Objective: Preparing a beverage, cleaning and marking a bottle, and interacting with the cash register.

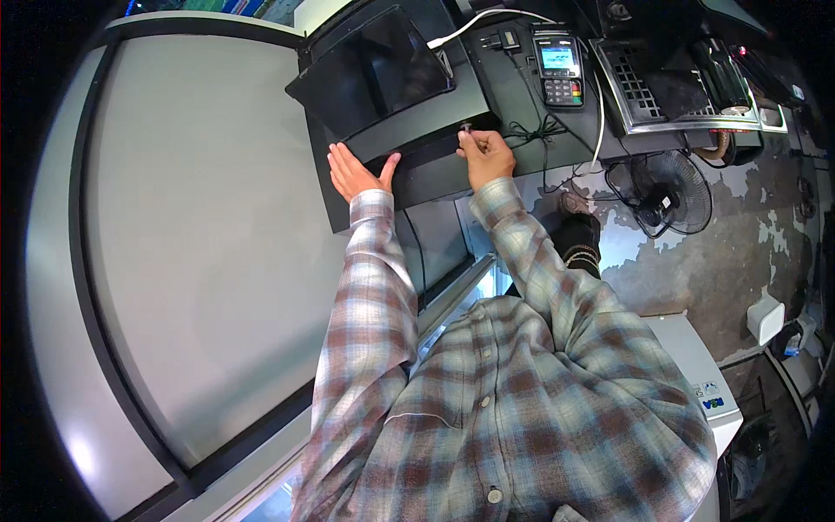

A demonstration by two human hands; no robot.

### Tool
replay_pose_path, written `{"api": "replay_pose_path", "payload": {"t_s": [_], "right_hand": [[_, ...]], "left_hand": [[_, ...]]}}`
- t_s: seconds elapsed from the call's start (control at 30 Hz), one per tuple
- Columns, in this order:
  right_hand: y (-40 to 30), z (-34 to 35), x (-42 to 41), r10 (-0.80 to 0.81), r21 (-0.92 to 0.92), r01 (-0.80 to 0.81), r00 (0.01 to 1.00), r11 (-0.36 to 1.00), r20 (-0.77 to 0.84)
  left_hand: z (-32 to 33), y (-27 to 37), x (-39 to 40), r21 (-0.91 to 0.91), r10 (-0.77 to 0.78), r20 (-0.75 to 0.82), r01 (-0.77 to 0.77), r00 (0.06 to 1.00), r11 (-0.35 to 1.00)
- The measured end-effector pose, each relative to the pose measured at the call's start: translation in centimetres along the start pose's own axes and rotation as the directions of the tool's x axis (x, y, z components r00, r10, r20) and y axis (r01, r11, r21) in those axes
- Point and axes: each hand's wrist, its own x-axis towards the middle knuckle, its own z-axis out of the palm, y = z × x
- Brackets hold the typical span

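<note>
A metal cash drawer (427, 140) with a dark front sits on the dark counter, a black tablet (385, 72) on a stand over it. My right hand (486, 156) pinches a small key (465, 127) at the right end of the drawer's front. Flat against the left part of that front rests my left hand (362, 171), its thumb spread from the fingers and nothing held in it. To the right of the drawer lies a card payment terminal (558, 68) with a lit screen.
A bundled black cable (538, 132) and a charger plug (501, 40) lie on the counter. Farther right stands a metal drip tray (691, 121). A fan (672, 196) is on the worn floor below. A white appliance (698, 365) stands at the lower right.
</note>
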Motion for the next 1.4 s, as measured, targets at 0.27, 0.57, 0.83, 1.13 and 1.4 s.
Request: {"api": "replay_pose_path", "payload": {"t_s": [0.27,0.57,0.83,1.13,1.4], "right_hand": [[-1.1,-0.5,0.3,-0.047,-0.238,0.052,0.999,0.970,0.027],[-0.5,-1.3,1.1,0.296,0.188,-0.346,0.922,0.919,0.250],[-1.7,-1.7,1.2,0.249,-0.333,-0.150,0.927,0.931,0.280],[-0.3,-0.3,1.7,0.368,-0.124,-0.351,0.913,0.928,0.174],[0.3,-0.6,1.1,-0.331,-0.524,0.371,0.928,0.767,0.172]], "left_hand": [[-0.3,0.0,0.1,0.003,-0.012,-0.002,0.012,1.000,1.000],[-0.4,-0.4,0.1,-0.001,-0.005,0.005,0.005,1.000,1.000],[-0.2,-0.1,0.2,0.003,-0.005,-0.028,0.005,1.000,1.000],[-0.2,0.1,0.2,-0.007,-0.004,-0.033,0.004,0.999,1.000],[0.1,-0.4,0.2,0.005,-0.008,-0.034,0.008,0.999,1.000]]}}
